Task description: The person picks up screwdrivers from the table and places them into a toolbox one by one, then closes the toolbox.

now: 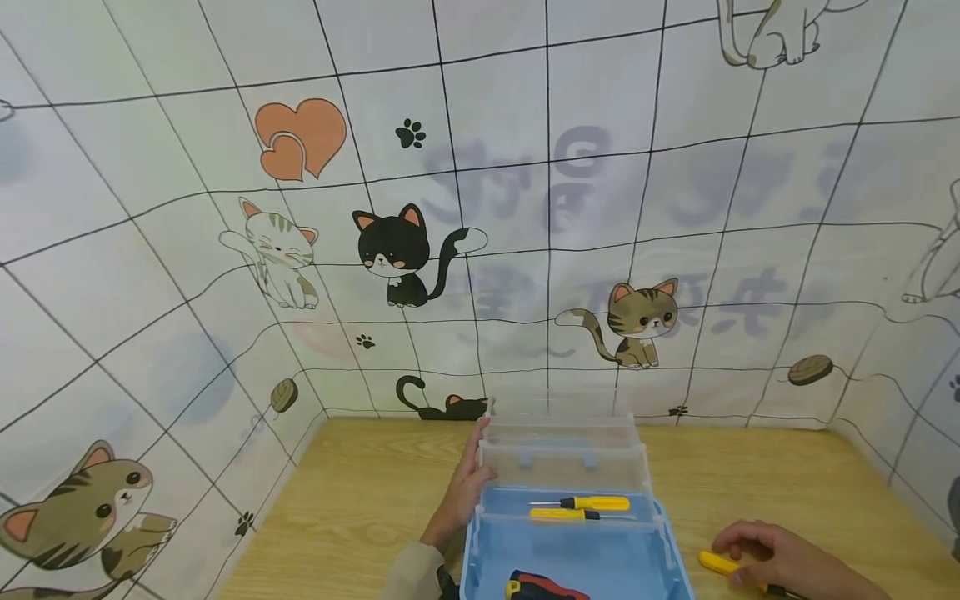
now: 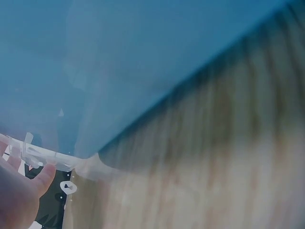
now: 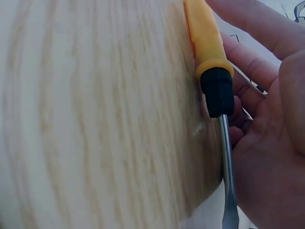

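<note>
A blue box (image 1: pixel 577 550) stands at the lower middle of the head view, its clear lid (image 1: pixel 562 467) raised at the back. My left hand (image 1: pixel 461 492) grips the left edge of that lid; the left wrist view shows the thumb (image 2: pixel 44 179) at the clear rim. To the right of the box, my right hand (image 1: pixel 787 558) holds a yellow-handled screwdriver (image 1: pixel 718 563) low over the table. In the right wrist view its black collar and metal shaft (image 3: pixel 226 162) lie beside the palm, with the fingers around the yellow handle.
Two yellow-and-black screwdrivers (image 1: pixel 596 503) lie toward the back of the box. Nearer the front is a red, black and yellow handle (image 1: pixel 543 586), partly cut off by the frame. The wood-grain table (image 1: pixel 360 492) meets a cat-patterned wall covering (image 1: pixel 510 333) behind the box.
</note>
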Available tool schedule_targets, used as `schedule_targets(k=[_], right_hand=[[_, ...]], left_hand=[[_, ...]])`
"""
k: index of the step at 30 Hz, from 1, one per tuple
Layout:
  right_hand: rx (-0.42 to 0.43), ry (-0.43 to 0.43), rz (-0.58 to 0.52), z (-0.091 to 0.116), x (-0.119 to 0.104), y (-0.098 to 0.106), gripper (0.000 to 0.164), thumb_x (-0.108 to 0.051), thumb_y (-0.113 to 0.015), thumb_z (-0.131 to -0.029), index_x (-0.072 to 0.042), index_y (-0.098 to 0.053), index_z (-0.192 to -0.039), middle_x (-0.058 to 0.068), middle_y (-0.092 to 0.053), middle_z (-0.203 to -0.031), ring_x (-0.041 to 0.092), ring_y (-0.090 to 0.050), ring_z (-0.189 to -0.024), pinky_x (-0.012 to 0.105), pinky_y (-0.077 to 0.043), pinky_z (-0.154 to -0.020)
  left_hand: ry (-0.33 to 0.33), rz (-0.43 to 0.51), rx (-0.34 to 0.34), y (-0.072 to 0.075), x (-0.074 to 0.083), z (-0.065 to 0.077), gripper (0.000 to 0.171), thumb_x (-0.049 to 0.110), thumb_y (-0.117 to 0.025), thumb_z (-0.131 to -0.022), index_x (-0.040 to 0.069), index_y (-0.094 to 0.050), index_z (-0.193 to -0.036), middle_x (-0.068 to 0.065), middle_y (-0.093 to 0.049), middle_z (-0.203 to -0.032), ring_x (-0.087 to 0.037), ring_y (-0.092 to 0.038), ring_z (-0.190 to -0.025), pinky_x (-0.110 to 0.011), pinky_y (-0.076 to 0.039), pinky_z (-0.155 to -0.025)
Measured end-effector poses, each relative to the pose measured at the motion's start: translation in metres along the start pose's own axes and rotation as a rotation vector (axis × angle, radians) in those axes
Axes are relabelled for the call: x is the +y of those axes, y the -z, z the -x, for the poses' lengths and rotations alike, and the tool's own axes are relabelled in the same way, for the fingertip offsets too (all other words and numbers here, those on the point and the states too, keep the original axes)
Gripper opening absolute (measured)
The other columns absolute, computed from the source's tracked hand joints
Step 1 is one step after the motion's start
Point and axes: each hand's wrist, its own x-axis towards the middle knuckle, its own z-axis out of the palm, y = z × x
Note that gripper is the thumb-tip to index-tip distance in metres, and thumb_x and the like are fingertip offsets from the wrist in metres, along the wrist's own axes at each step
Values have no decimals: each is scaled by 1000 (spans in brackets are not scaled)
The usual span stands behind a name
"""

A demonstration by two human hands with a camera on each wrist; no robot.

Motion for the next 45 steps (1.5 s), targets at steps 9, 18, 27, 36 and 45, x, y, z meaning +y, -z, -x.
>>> schedule_targets(k=[9, 18, 27, 36, 45], right_hand=[[0, 21, 19, 0, -2, -1, 34, -16, -69, -90, -1, -62, -119, 8, -61, -116, 9, -51, -85, 17, -44, -74], [-21, 32, -7, 0, 1, 1, 34, -16, -69, -91, -1, -61, -120, 10, -60, -116, 12, -52, -87, 17, -44, -74], [54, -80, 67, -3, -4, -4, 35, -25, -73, -87, -5, -65, -115, 7, -60, -110, 23, -49, -93, 34, -43, -78], [61, -40, 19, -2, -2, -5, 33, -19, -71, -89, 0, -63, -116, 9, -55, -103, 21, -47, -88, 26, -42, -71], [94, 32, 95, 1, 4, -6, 30, -21, -66, -93, -1, -63, -116, 10, -53, -102, 8, -44, -80, 23, -40, -67]], left_hand=[[-16, -1, -9, 2, -1, 0, 81, 0, -40, -91, 38, -13, -157, -1, -11, -164, -36, -24, -145, -65, -28, -110], [-3, 43, -24, 2, -1, 0, 80, 0, -38, -93, 38, -10, -158, -2, -11, -163, -37, -24, -144, -67, -28, -109], [-13, 26, -25, 1, -2, -1, 80, -1, -38, -92, 33, -9, -159, -1, -6, -165, -37, -19, -147, -68, -25, -110], [-19, 17, -16, 1, -1, 0, 81, -1, -39, -91, 35, -12, -158, 0, -10, -164, -37, -23, -145, -67, -26, -110], [-4, 24, -22, 0, 3, 0, 81, -4, -39, -91, 26, -9, -159, -4, -16, -161, -37, -28, -142, -65, -27, -110]])
